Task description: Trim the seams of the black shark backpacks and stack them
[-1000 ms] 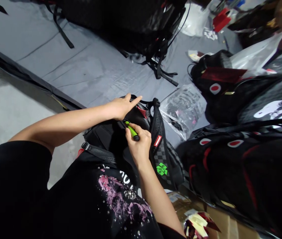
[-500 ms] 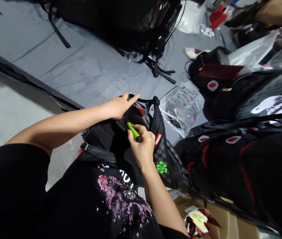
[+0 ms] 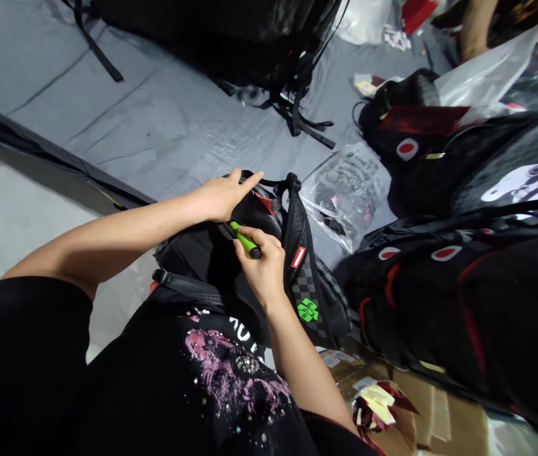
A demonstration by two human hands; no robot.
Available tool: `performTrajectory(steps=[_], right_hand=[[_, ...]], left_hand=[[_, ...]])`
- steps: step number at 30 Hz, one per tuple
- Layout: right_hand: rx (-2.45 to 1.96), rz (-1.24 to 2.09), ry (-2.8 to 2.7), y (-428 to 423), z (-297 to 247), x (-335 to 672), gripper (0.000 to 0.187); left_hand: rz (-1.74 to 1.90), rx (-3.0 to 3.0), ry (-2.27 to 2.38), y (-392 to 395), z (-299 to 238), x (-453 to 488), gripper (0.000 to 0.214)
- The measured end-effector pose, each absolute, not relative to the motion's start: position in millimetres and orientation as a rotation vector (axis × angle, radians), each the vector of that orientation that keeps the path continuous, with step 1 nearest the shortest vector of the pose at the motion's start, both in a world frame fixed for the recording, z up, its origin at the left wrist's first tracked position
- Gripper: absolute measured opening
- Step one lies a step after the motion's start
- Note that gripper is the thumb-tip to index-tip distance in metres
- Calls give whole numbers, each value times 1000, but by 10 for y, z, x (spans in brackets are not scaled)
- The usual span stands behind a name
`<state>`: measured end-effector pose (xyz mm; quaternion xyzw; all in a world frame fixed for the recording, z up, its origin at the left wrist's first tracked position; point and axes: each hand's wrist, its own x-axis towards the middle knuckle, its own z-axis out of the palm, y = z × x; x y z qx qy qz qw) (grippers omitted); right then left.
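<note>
A black backpack [image 3: 192,253] lies against my front, its checkered strap [image 3: 311,285] on the right bearing a red label and a green patch. My left hand [image 3: 224,197] rests on the top edge of the backpack with two fingers stretched apart; its other fingers are partly hidden. My right hand [image 3: 263,263] is closed round a slim green tool with a black end [image 3: 246,240]. The tool's far tip points at the backpack near my left hand, and I cannot make out its working end.
A grey-covered table [image 3: 168,120] spreads ahead. A large black bag [image 3: 211,38] with loose straps lies at its far side. Clear plastic packaging [image 3: 345,190] sits beside more black backpacks [image 3: 440,304] on the right. Below is a cardboard box [image 3: 459,418]. Another person's arm [image 3: 478,31] shows at the top right.
My right hand with the green tool has shifted a little up and left along the backpack, nearer my left hand. The left hand stays on the backpack's edge.
</note>
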<state>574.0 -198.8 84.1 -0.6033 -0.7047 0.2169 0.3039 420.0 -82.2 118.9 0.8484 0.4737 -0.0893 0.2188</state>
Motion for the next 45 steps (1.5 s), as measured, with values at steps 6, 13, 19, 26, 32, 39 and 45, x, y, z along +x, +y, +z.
performTrajectory(steps=[6, 13, 19, 26, 32, 39, 45], right_hand=[[-1539, 571, -1836, -1981, 829, 5774, 21], [-1522, 619, -1828, -1962, 833, 5733, 24], [-1536, 648, -1855, -1930, 844, 5725, 25], [-1543, 632, -1887, -1951, 869, 5763, 24], [-1595, 550, -1876, -2019, 869, 5783, 22], [-1651, 476, -1832, -2009, 841, 5675, 19], [-1666, 422, -1823, -2012, 859, 5679, 18]], left_hand=[[-270, 2346, 1305, -823, 1215, 4199, 104], [-282, 2341, 1300, -820, 1211, 4202, 105], [-264, 2367, 1278, -814, 1192, 4194, 104], [-268, 2371, 1296, -806, 1157, 4200, 105], [-265, 2355, 1318, -819, 1177, 4190, 103], [-188, 2362, 1306, -834, 1158, 4179, 99], [-194, 2335, 1309, -837, 1152, 4177, 101]])
